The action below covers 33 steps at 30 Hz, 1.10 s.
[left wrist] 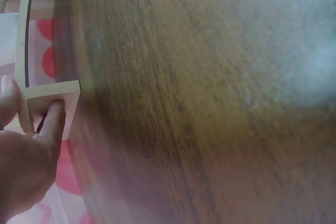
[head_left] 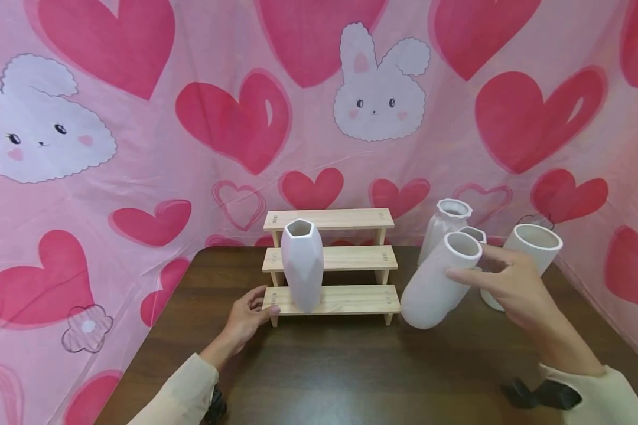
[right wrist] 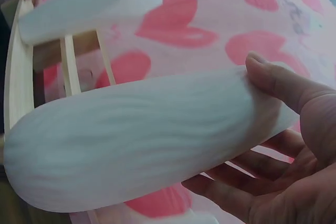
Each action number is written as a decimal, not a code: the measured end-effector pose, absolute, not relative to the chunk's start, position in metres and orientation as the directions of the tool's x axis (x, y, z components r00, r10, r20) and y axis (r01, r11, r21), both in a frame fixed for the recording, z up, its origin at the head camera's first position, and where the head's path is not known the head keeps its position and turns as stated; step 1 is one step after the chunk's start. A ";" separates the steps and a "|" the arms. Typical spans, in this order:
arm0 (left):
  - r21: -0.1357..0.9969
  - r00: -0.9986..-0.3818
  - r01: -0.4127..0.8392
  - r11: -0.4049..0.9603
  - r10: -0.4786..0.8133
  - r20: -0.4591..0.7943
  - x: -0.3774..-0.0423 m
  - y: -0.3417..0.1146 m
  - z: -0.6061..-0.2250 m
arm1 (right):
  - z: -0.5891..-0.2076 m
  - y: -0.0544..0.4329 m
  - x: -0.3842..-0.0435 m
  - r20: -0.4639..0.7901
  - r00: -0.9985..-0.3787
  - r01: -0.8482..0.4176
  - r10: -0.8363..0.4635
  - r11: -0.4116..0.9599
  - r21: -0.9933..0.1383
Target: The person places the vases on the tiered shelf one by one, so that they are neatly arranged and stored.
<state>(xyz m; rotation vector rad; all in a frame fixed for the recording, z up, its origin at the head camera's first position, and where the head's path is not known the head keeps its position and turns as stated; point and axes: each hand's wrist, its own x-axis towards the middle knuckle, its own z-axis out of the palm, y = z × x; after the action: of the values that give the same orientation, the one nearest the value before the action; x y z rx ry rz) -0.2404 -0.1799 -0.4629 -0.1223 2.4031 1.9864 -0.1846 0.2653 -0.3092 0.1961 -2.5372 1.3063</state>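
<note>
My right hand point(head_left: 516, 286) grips a white rounded vase point(head_left: 438, 289) near its rim, thumb on one side and fingers on the other. The vase leans, its base toward the right end of a three-step wooden shelf point(head_left: 345, 301). In the right wrist view its wavy ribbed surface point(right wrist: 131, 145) shows. My left hand point(head_left: 247, 319) pinches the left end of the shelf's lowest step, with a finger under the board point(left wrist: 52, 90) in the left wrist view. A faceted white vase point(head_left: 303, 265) stands upright on that lowest step, toward its left end.
Behind my right hand stand more white vases: one with a scalloped rim point(head_left: 446, 221), one with an angular rim point(head_left: 475, 234) partly hidden, and a wide-mouthed one point(head_left: 534, 242). All are on the dark wooden table point(head_left: 319, 372). A pink heart-and-rabbit cloth point(head_left: 308, 136) hangs behind.
</note>
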 end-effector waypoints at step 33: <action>0.981 -0.996 -0.079 0.175 -0.051 -0.071 -0.240 -0.180 -0.464 | -0.312 0.158 -0.241 0.254 -0.959 -0.284 -0.127 0.405 -0.869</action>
<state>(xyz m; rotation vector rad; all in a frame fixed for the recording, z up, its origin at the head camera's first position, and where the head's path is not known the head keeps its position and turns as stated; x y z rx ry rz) -0.2403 -0.1799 -0.4638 -0.1324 2.3909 1.9998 -0.2407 0.1578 -0.3117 0.3691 -2.5061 1.5949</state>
